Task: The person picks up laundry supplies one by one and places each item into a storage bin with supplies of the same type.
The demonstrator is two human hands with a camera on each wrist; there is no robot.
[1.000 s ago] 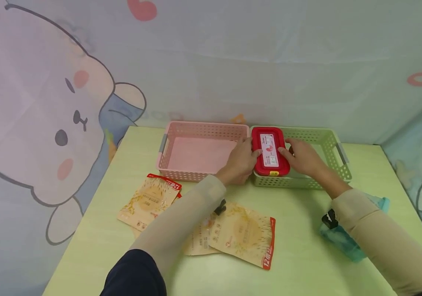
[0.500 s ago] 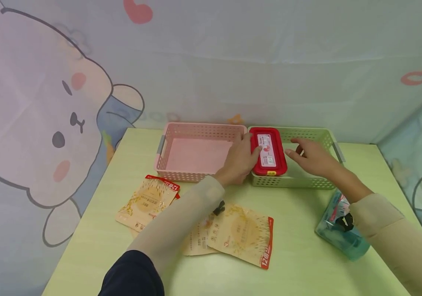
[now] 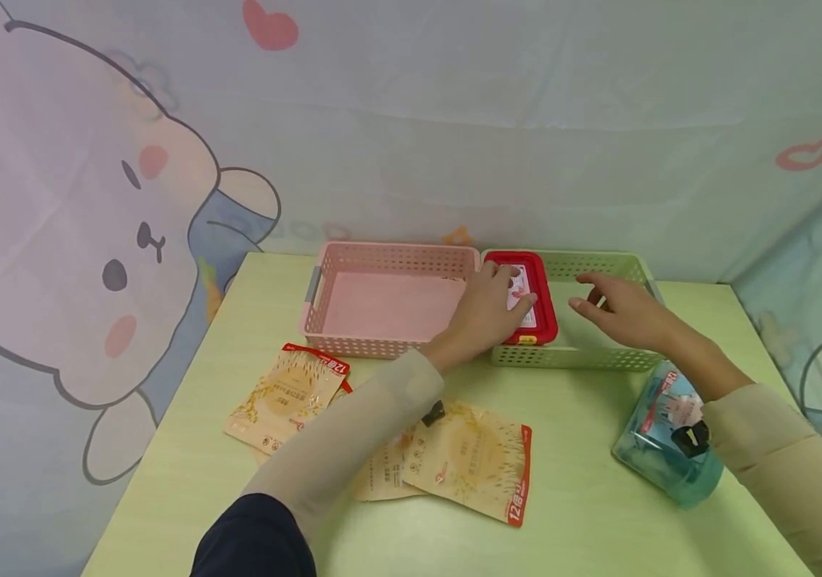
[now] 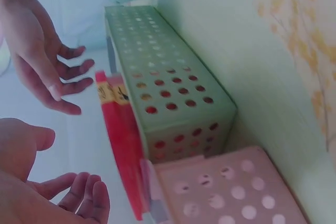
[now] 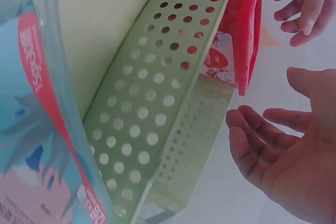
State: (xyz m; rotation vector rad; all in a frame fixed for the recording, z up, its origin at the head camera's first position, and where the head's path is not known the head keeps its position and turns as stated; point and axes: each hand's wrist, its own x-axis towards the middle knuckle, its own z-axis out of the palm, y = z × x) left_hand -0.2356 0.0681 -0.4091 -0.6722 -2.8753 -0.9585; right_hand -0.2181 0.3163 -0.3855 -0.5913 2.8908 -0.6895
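Observation:
A red lidded box [image 3: 544,308] with a white label stands in the left end of the green basket [image 3: 598,357], its lid at about rim height. My left hand [image 3: 485,308] hovers over the box's left side with fingers loosely bent. In the left wrist view a gap shows between those fingers and the box [image 4: 122,145]. My right hand [image 3: 623,308] hangs over the green basket, right of the box, with relaxed fingers and nothing between them. The right wrist view shows this hand [image 5: 283,145] apart from the box [image 5: 241,35].
A pink basket [image 3: 375,344] adjoins the green one on the left. Several yellow packets with red edges [image 3: 469,457] lie in front, partly under my left sleeve. A teal clear container [image 3: 670,457] lies at the right, partly behind my right sleeve. A printed curtain [image 3: 526,120] hangs behind.
Both hands have let go of the red box, which stays in the green basket. My right hand has drawn off to the right; my left hand has lifted slightly over the lid.

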